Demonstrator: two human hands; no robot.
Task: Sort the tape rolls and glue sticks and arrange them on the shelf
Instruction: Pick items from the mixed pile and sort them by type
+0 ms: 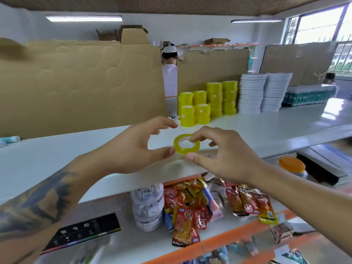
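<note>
- Corrugated cardboard sheet point(80, 86), tan and matte, faintly embossed with circles; stands upright along the far left of the top shelf.
- Top shelf point(266, 130): glossy white board, flat and reflective, running from left to right.
- Lower shelf point(238, 235), white with an orange front lip; carries crinkly red-and-gold foil snack packets point(190, 206) and a ribbed clear plastic jar point(147, 206), near centre.
- Stacks of flat white discs point(264, 92), two columns, far right on the top shelf.
- Stacked yellow tape rolls point(207, 103), translucent cylinders with small white labels, far centre on the top shelf, just left of the discs.
- Left hand point(131, 147): tattooed forearm; fingers loosely spread and curved, thumb tip touching the left rim of the tape roll. Index tip seems to hold a thin clear strand, too fine to be sure.
- Right hand point(224, 155): pinches the tape roll, thumb at the near edge, fingertip on the far rim.
- Tape roll point(186, 144): single small ring, glossy translucent yellow with a white core; between both hands, over the front part of the top shelf, centre. Resting or just above: cannot tell.
</note>
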